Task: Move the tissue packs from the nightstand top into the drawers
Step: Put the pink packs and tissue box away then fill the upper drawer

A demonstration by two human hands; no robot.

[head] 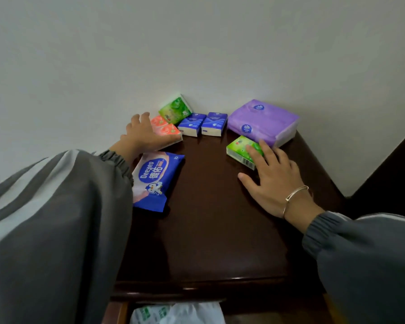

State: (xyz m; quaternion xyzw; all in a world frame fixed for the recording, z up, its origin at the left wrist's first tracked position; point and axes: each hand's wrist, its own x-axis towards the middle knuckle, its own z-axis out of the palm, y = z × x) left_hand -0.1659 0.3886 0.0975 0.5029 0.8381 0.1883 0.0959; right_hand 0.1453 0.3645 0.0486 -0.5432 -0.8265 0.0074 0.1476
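On the dark wooden nightstand top (208,218) lie several tissue packs. My left hand (142,134) rests with spread fingers on an orange-pink pack (167,129) at the back left. My right hand (270,181) lies flat, its fingertips on a small green pack (240,148). Behind it sits a large purple pack (264,121). Two blue packs (192,123) (214,123) stand side by side at the back, with another green pack (174,109) against the wall. A blue wet-wipe pack (154,181) lies at the left edge.
A white wall stands right behind the nightstand. Below the front edge a drawer (117,312) is pulled open, with white and green plastic packaging (175,313) inside. A dark piece of furniture (388,178) stands at the right.
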